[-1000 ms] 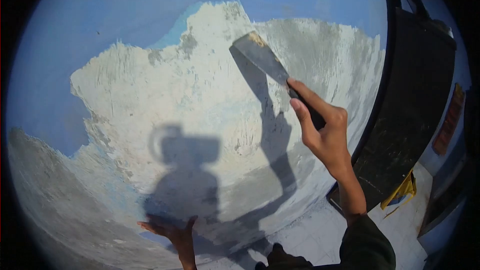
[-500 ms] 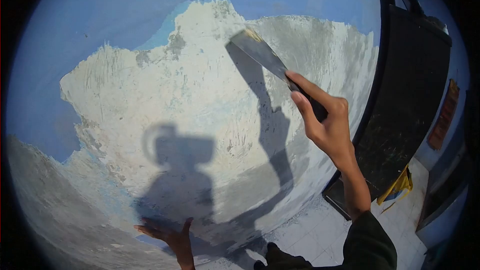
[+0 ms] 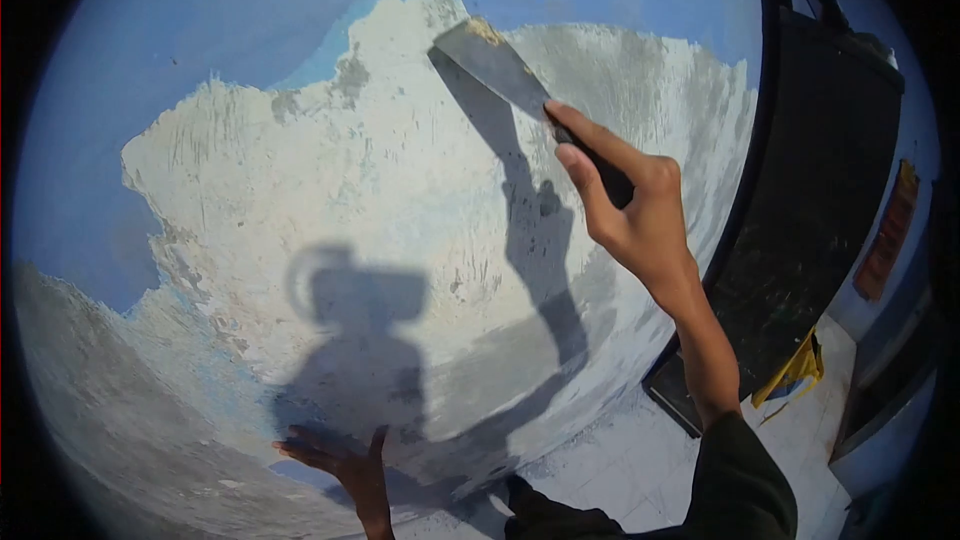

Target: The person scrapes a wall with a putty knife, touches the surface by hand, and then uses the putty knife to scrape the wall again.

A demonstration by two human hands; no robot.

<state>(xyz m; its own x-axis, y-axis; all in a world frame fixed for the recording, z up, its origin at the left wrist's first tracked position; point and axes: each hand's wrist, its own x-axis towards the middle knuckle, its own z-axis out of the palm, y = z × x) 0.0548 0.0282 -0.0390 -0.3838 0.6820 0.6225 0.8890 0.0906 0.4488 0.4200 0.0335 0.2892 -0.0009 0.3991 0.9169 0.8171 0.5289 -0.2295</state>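
Note:
My right hand [image 3: 625, 200] is closed round the dark handle of a scraper [image 3: 497, 65]. The scraper's broad metal blade points up and left, its tip at the upper part of a stripped patch, with pale flakes on it. The wall [image 3: 330, 180] shows whitish and grey bare plaster, edged above and left by blue paint [image 3: 240, 10]. Low on the wall, my left hand [image 3: 350, 470] rests with its fingers spread and holds nothing.
A black panel [image 3: 800, 180] stands at the right, beside the wall. Near its foot lies a yellow cloth or bag [image 3: 795, 372] on the pale tiled floor [image 3: 610, 460]. A reddish sign [image 3: 887, 232] hangs further right. My shadow falls across the plaster.
My right hand and the scraper have moved up and to the left along the wall. The left hand remains in nearly the same spot.

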